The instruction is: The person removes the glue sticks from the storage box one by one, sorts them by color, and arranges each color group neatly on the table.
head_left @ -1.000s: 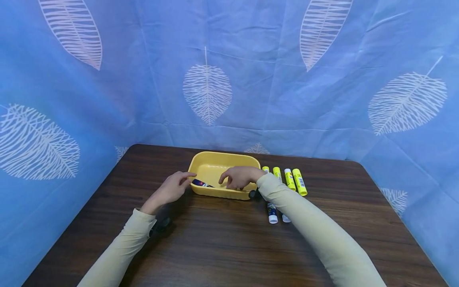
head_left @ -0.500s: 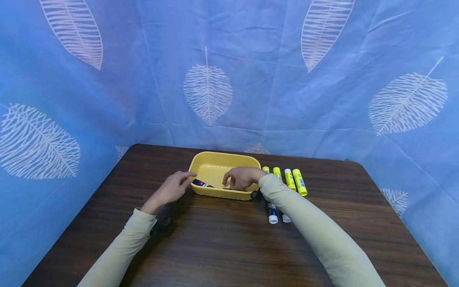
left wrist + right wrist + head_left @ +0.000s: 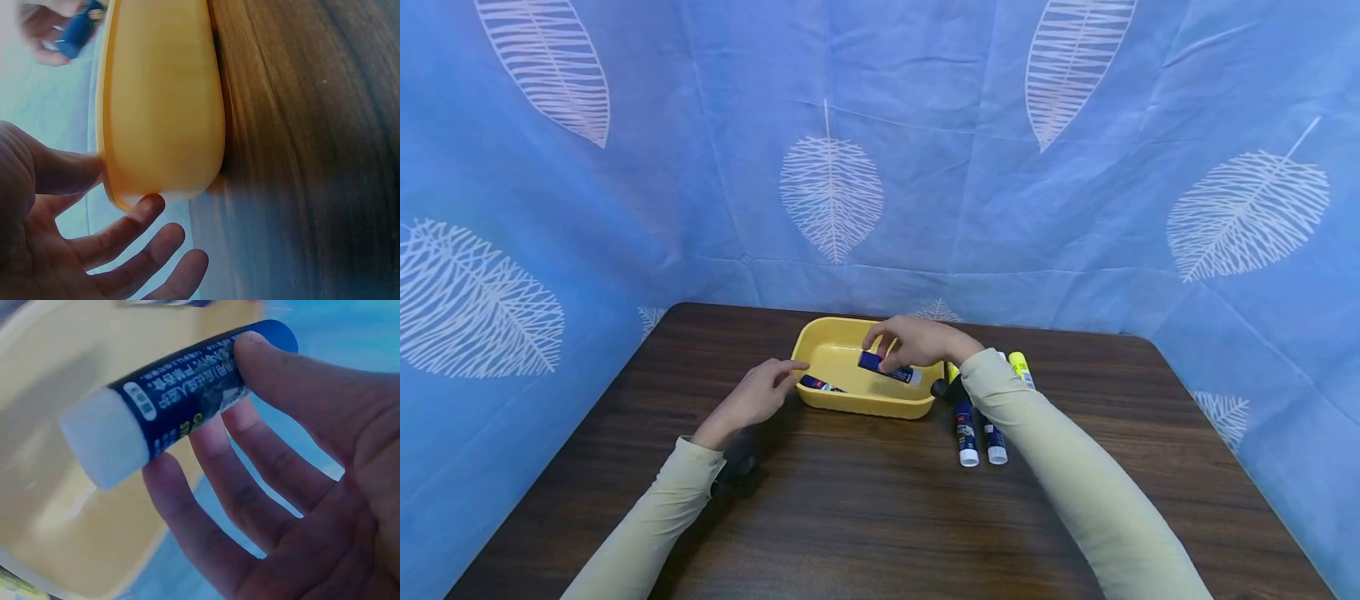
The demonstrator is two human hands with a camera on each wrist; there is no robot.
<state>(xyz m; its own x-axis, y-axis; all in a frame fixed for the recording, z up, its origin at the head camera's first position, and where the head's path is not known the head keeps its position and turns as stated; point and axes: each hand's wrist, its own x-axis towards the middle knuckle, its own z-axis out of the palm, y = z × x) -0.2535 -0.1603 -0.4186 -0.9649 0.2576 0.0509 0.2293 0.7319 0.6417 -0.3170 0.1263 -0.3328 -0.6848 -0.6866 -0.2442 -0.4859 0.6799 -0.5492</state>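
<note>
right hand (image 3: 917,342) – grip pinching blue white-capped glue stick (image 3: 889,368) over yellow plastic tray (image 3: 833,337) | left hand (image 3: 758,393) – grip relaxed, touching tray corner

The head view looks forward and down from above the table (image 3: 865,500), taking in the whole scene. Each wrist view sits close beside its hand, and all three share the yellow tray (image 3: 835,346) (image 3: 162,112) (image 3: 62,537).

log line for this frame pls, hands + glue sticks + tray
right hand: pinches blue glue stick over yellow tray | left hand: touches tray rim, holds nothing | in tray: second blue stick
</note>
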